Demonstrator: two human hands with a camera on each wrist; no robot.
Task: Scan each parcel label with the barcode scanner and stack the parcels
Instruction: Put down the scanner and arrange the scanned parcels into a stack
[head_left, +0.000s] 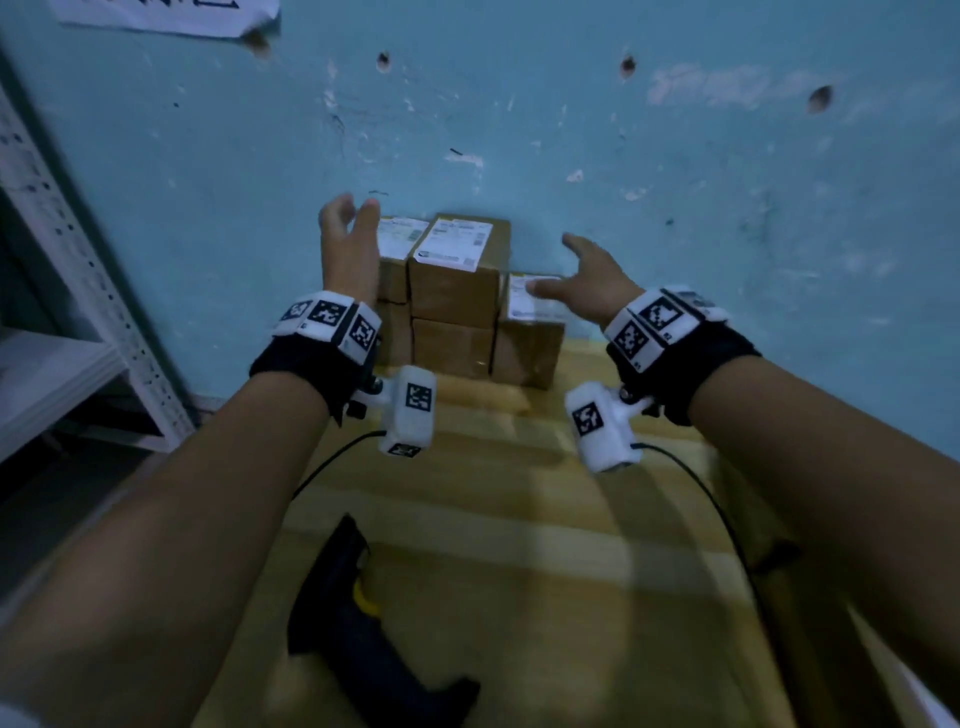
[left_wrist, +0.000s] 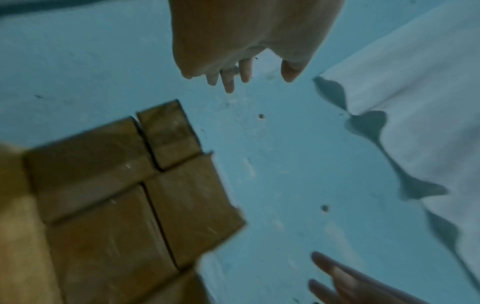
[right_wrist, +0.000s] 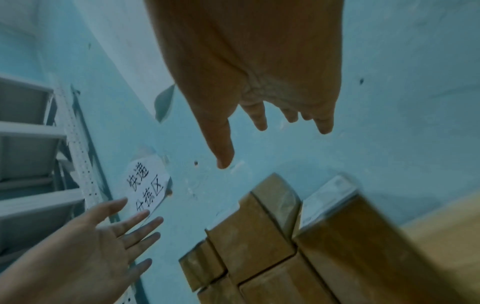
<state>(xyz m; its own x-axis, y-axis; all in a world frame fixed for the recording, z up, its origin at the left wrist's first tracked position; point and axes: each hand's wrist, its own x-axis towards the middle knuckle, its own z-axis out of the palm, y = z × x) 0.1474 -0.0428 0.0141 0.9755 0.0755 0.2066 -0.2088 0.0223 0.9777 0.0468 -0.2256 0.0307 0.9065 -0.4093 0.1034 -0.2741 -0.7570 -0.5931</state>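
Note:
Several brown cardboard parcels (head_left: 454, 291) with white labels stand stacked against the blue wall at the table's far edge; a lower single parcel (head_left: 530, 338) sits at the stack's right. My left hand (head_left: 345, 228) hovers at the stack's left side, fingers straight and empty. My right hand (head_left: 582, 275) hovers over the lower parcel's label, fingers spread, holding nothing. The black barcode scanner (head_left: 353, 618) with a yellow trigger lies on the wooden table near me. The stack (left_wrist: 135, 197) shows in the left wrist view, and the stack (right_wrist: 272, 242) in the right wrist view.
A wooden table (head_left: 519, 519) bears everything. A white metal shelf rack (head_left: 62, 291) stands at the left. A paper sign (right_wrist: 148, 185) with printed characters hangs on the blue wall (head_left: 675, 156), which has small holes.

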